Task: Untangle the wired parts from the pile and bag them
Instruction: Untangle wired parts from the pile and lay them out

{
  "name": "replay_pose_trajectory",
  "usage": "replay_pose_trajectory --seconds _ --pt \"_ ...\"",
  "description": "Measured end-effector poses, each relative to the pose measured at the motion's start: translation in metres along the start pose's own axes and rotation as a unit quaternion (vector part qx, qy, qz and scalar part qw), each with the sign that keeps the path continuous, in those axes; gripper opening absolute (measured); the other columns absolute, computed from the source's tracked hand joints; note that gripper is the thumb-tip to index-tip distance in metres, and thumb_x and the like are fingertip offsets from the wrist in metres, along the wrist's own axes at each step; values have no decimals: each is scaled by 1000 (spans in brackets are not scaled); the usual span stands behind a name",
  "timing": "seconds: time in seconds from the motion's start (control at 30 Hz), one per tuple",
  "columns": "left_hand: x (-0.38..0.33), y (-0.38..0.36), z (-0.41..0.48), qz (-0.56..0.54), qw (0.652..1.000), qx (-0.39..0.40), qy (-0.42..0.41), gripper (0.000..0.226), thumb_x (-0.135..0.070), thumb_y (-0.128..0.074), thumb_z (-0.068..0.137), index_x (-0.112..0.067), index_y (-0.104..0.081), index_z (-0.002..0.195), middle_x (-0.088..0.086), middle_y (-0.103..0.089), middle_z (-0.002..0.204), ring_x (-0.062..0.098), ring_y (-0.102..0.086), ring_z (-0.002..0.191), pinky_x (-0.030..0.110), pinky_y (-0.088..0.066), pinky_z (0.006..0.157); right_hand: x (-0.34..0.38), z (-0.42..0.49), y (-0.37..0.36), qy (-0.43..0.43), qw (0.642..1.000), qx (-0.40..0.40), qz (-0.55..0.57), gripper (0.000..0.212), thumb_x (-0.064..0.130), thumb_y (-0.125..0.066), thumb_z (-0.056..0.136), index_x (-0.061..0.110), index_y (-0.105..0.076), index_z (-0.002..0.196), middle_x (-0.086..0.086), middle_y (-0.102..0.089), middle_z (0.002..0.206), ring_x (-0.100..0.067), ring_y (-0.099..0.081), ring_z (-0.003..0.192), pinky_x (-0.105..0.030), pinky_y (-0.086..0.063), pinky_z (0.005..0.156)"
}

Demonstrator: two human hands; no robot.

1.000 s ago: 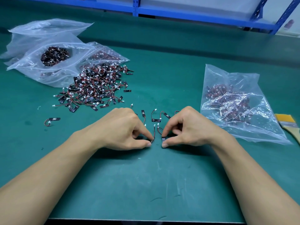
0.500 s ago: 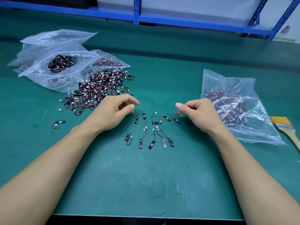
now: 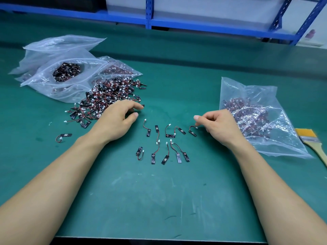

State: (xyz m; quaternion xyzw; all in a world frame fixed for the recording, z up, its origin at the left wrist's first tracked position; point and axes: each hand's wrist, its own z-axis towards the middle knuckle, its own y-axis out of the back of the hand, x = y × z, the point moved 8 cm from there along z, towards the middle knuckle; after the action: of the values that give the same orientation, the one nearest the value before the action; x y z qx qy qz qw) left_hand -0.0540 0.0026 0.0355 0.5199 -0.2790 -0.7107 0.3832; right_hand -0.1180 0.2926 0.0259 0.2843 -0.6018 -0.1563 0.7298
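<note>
**Fingers (image 3: pixel 137 107) of left hand (image 3: pixel 116 121):** loosely curved, slightly spread, nothing held. Index tip at the near right edge of the pile (image 3: pixel 109 98); contact too fine to tell. Judged poised to draw the next piece from the tangle.

**Fingers (image 3: pixel 200 117) of right hand (image 3: pixel 219 126):** curled in, thumb pointing left. One tip down at the white plug of the rightmost wired part (image 3: pixel 192 131); pinch or mere touch not to be told. Judged to be setting that piece in line.

**Both hands:** palms down, low over the table (image 3: pixel 159 200). Forearms in from the near edge, angled apart, framing the working patch.

**Sorted parts (image 3: pixel 165 156):** two loose rows between the hands, each mostly apart from its neighbour. Kept single, by judgement, for easy counting and bagging.

**Pile:** far left, red leads and black boards knotted together, lying against an open bag (image 3: pixel 44 82) with more of the same inside.

**Filled bag (image 3: pixel 256 96):** right, just past the right hand, handy for bagging.

**Stray part (image 3: pixel 64 136):** alone, near side of the pile, left.

**Brush (image 3: pixel 305 133):** right of the filled bag, idle.
</note>
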Motion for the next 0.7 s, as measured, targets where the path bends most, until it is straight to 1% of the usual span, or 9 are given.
replay_pose_trajectory --seconds 0.1,0.2,0.4,0.53,0.7 --pt "0 -1 1 7 1000 5 0 29 -14 -59 96 -22 -66 123 -11 -62 110 16 -53 108 28 -37 92 0 0 1 -3 1000 0 0 31 41 -71 89 22 -76 65 -1 -43 48 -18 -35 50 -29 -29 53" --pt "0 -2 0 6 1000 10 2 29 -16 -59 96 -23 -65 124 -7 -65 116 16 -54 111 31 -40 97 0 0 1 0 1000 -1 -2 32 42 -70 89 22 -76 65 -1 -44 48 -17 -36 49 -27 -30 49" --pt "-1 -1 0 1 1000 13 1 28 -16 -58 97 -22 -65 123 -5 -65 117 17 -55 111 37 -42 99 0 -1 1 1 1000 2 0 30 43 -71 89 23 -76 66 2 -46 47 -15 -38 46 -21 -30 45" --pt "-2 -1 -1 -2 1000 12 -3 28 -15 -58 97 -21 -66 123 -5 -65 117 17 -56 111 38 -43 100 0 0 0 0 1000 4 5 30 42 -71 89 22 -76 67 0 -46 48 -15 -38 46 -22 -31 45" --pt "-2 -2 0 -4 1000 14 -6 27 -15 -58 97 -21 -66 122 -5 -65 118 18 -56 111 40 -43 101 0 -1 0 1 1000 3 5 31 41 -71 89 21 -75 66 1 -46 47 -15 -37 44 -18 -30 43"
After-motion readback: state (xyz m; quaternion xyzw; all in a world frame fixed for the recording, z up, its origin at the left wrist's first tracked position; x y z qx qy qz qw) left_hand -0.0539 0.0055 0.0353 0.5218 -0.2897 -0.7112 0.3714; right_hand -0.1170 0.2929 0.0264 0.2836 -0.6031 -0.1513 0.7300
